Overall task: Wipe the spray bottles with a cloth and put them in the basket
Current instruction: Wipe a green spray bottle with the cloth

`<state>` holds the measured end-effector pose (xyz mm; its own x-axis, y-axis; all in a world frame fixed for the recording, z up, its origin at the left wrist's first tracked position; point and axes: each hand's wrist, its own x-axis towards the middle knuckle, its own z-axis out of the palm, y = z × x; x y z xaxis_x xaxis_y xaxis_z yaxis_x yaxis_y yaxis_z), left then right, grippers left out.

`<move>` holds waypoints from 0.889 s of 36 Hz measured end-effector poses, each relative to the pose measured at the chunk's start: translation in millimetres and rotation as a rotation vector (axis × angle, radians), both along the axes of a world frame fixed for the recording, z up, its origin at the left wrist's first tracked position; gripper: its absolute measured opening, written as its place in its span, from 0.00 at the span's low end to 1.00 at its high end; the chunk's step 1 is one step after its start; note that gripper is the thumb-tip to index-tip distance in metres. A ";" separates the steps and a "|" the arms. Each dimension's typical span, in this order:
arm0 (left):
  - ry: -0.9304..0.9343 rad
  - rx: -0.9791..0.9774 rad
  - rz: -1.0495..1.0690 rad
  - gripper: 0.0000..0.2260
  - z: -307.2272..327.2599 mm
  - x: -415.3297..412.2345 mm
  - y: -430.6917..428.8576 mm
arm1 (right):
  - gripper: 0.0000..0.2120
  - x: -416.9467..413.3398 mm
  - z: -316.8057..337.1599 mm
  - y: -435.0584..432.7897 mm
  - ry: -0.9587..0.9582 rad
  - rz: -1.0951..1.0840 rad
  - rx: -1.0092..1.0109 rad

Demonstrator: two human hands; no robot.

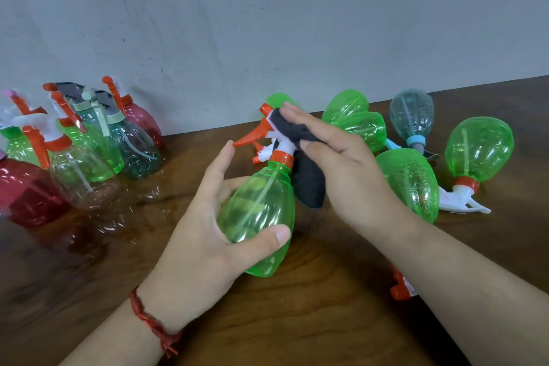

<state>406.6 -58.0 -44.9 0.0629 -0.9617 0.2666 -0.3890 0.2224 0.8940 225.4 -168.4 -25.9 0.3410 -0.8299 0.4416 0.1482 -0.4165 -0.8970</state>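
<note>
Left hand (205, 229), a red thread (151, 321) at its wrist, grips the green bottle (261, 205) round its body, thumb across the front and fingers behind. Right hand (341, 163) presses a dark cloth (309, 184) against the bottle's white spray head, fingers nearly straight, thumb holding the cloth. The clear-green bottle tilts between both hands over the table (297, 321), its orange trigger pointing left.

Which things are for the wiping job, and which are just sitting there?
For the job:
green spray bottle in the left hand
dark cloth in the right hand, on that bottle's spray head
bottles lying on the right
upright bottles on the left

Just there:
wooden table
grey wall
red wrist thread
No basket shows.
</note>
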 end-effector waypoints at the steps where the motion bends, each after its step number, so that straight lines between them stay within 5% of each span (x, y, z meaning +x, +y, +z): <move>1: -0.012 0.006 -0.021 0.54 0.2 1.6 -0.2 | 0.23 -0.3 2.6 0.7 -0.086 0.027 0.099; 4: -0.021 0.030 -0.065 0.54 0.4 8.2 -2.6 | 0.21 -3.0 5.9 -0.2 -0.252 0.130 0.343; 10: 0.012 0.045 -0.091 0.54 1.6 18.0 -5.6 | 0.20 -3.7 4.8 -1.6 -0.287 0.204 0.415; 17: 0.121 -0.086 0.160 0.54 0.4 15.4 -10.9 | 0.22 2.3 -9.7 1.1 0.045 -0.068 0.025; 26: -0.134 -0.138 0.182 0.55 -1.5 10.2 -10.3 | 0.21 5.2 -13.2 2.3 -0.043 -0.211 -0.064; 32: -0.170 -0.142 0.101 0.55 -3.6 3.1 -4.9 | 0.23 5.2 -12.4 2.5 0.146 -0.148 -0.281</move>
<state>409.8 -62.8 -48.5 0.0996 -0.9050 0.4136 -0.5575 0.2935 0.7765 230.5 -165.9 -38.3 0.3021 -0.7283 0.6151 -0.0538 -0.6572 -0.7518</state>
